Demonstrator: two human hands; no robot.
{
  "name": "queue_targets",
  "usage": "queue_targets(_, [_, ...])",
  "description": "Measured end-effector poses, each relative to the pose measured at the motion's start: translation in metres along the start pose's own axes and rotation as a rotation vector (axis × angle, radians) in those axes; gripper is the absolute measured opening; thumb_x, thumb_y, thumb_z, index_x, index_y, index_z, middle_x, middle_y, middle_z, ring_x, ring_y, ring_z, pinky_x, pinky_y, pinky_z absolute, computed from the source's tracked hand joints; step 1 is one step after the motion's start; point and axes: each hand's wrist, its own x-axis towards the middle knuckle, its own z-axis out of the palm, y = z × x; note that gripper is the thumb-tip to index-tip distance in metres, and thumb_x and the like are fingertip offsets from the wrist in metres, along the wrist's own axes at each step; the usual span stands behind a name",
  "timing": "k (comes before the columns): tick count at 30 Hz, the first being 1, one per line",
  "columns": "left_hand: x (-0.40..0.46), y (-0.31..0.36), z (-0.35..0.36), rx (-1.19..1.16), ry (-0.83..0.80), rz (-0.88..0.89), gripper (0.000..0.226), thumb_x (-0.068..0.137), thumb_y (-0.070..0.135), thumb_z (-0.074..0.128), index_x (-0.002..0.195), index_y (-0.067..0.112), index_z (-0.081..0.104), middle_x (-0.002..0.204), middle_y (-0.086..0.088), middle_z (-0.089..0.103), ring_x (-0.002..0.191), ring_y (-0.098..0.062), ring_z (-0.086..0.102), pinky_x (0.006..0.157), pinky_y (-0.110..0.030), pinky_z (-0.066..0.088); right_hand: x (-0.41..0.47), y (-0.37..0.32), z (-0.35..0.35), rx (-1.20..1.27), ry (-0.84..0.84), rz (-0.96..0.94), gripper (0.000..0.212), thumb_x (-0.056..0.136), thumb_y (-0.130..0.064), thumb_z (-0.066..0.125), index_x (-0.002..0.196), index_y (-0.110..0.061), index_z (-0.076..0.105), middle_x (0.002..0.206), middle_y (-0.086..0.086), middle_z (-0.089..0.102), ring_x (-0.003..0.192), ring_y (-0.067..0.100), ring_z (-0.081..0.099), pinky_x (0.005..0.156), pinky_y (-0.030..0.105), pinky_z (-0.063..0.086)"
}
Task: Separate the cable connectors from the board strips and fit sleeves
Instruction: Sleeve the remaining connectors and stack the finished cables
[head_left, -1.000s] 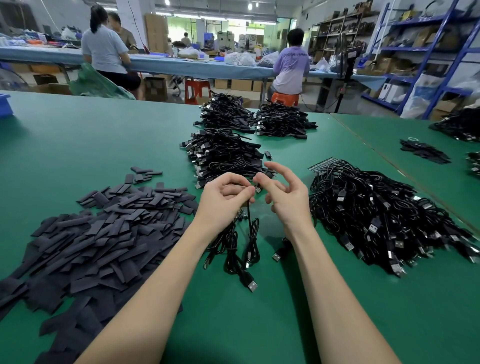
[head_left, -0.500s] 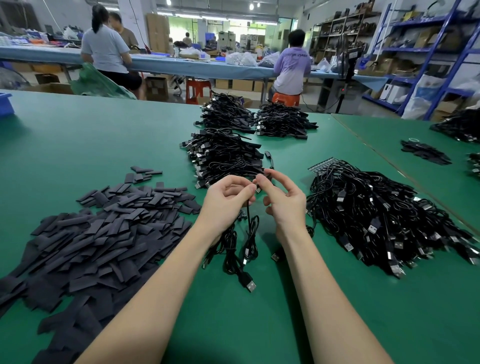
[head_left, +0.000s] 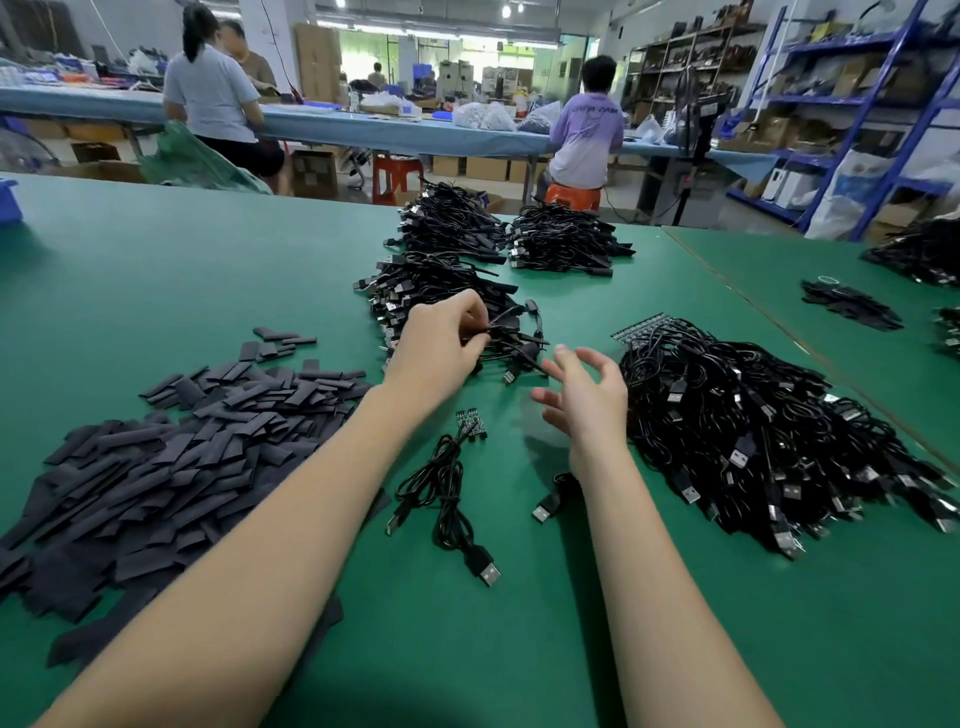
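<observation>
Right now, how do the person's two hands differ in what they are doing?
The left hand pinches a sleeved cable at the stacked cable pile; the right hand holds nothing. The left hand's fingers curl round the cable; the right hand's fingers are spread and relaxed. The left hand reaches farther across the table than the right. Both are bare and over the green table.

Lighting: bright and even, from ceiling lamps (head_left: 506, 10) at the far end of your hall, two blown out white. Shadows: soft and dark on the green bench (head_left: 156, 270), under your forearms and at the near edge. Glare: faint sheen on the cable pile (head_left: 753, 431). Distortion: wide-angle bowing, shelving (head_left: 914, 104) leaning at the right. Blur: slight on your right hand (head_left: 584, 395); background soft.
</observation>
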Motion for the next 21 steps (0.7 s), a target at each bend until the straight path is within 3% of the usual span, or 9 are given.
queue_targets(3, [0.012, -0.018, 0.013, 0.235, -0.132, 0.034, 0.008, 0.092, 0.014, 0.068, 0.099, 0.016, 0.065, 0.096, -0.003, 0.071, 0.095, -0.024, 0.063, 0.082, -0.036, 0.051, -0.003, 0.006, 0.002, -0.243, -0.082, -0.064, 0.012, 0.097, -0.031, 0.065, 0.108, -0.026, 0.062, 0.09, -0.01, 0.078, 0.053, 0.004, 0.062, 0.045, 0.017, 0.043])
queue_targets(5, [0.012, -0.029, 0.019, 0.349, -0.135, 0.062, 0.01, 0.094, 0.019, 0.067, 0.103, 0.016, 0.065, 0.099, -0.004, 0.07, 0.102, -0.026, 0.058, 0.082, -0.037, 0.046, -0.005, 0.009, 0.004, -0.429, -0.113, -0.145, 0.006, 0.094, -0.033, 0.066, 0.098, -0.029, 0.068, 0.083, -0.013, 0.077, 0.066, 0.006, 0.066, 0.058, 0.021, 0.049])
queue_targets(8, [0.015, -0.035, 0.021, 0.437, -0.086, 0.096, 0.018, 0.094, 0.029, 0.068, 0.109, 0.02, 0.066, 0.107, 0.0, 0.069, 0.108, -0.024, 0.053, 0.089, -0.039, 0.042, -0.009, 0.013, 0.009, -0.869, -0.212, -0.239, 0.016, 0.089, -0.044, 0.069, 0.095, -0.03, 0.074, 0.089, -0.015, 0.072, 0.092, 0.013, 0.067, 0.081, 0.029, 0.052])
queue_targets(11, [0.014, -0.033, 0.018, 0.391, -0.042, 0.041, 0.032, 0.089, 0.035, 0.072, 0.116, 0.021, 0.062, 0.118, 0.001, 0.063, 0.115, -0.024, 0.05, 0.097, -0.04, 0.04, -0.018, 0.013, 0.02, -1.188, -0.281, -0.219, 0.033, 0.082, -0.059, 0.074, 0.099, -0.031, 0.073, 0.105, -0.007, 0.073, 0.102, 0.019, 0.066, 0.087, 0.032, 0.054])
queue_targets(14, [-0.001, -0.029, 0.011, 0.278, 0.012, -0.031, 0.035, 0.086, 0.036, 0.076, 0.115, 0.022, 0.062, 0.119, 0.001, 0.061, 0.117, -0.023, 0.049, 0.1, -0.04, 0.04, -0.02, 0.01, 0.028, -1.224, -0.287, -0.159, 0.039, 0.078, -0.053, 0.082, 0.104, -0.027, 0.07, 0.112, 0.0, 0.07, 0.108, 0.024, 0.065, 0.083, 0.031, 0.049])
queue_targets(16, [-0.014, -0.026, 0.004, 0.144, 0.052, -0.104, 0.026, 0.087, 0.033, 0.075, 0.107, 0.02, 0.065, 0.11, 0.0, 0.064, 0.108, -0.02, 0.055, 0.094, -0.035, 0.045, -0.02, 0.008, 0.028, -1.153, -0.342, -0.081, 0.035, 0.076, -0.045, 0.086, 0.1, -0.023, 0.071, 0.108, 0.002, 0.07, 0.105, 0.025, 0.066, 0.087, 0.033, 0.053])
queue_targets(19, [-0.033, -0.02, -0.004, -0.089, 0.031, -0.276, 0.015, 0.087, 0.03, 0.075, 0.095, 0.018, 0.069, 0.089, 0.009, 0.068, 0.077, 0.001, 0.059, 0.071, -0.01, 0.044, -0.018, 0.006, 0.024, -0.942, -0.399, -0.034, 0.018, 0.076, -0.028, 0.087, 0.085, -0.023, 0.073, 0.089, 0.0, 0.072, 0.083, 0.019, 0.065, 0.078, 0.029, 0.055])
queue_targets(21, [-0.041, -0.017, -0.007, -0.272, -0.056, -0.407, 0.012, 0.09, 0.032, 0.073, 0.093, 0.02, 0.071, 0.088, 0.009, 0.071, 0.076, 0.004, 0.063, 0.073, -0.011, 0.049, -0.016, 0.004, 0.019, -0.691, -0.425, -0.003, 0.017, 0.078, -0.016, 0.086, 0.081, -0.023, 0.07, 0.069, -0.004, 0.068, 0.065, 0.014, 0.057, 0.062, 0.022, 0.047])
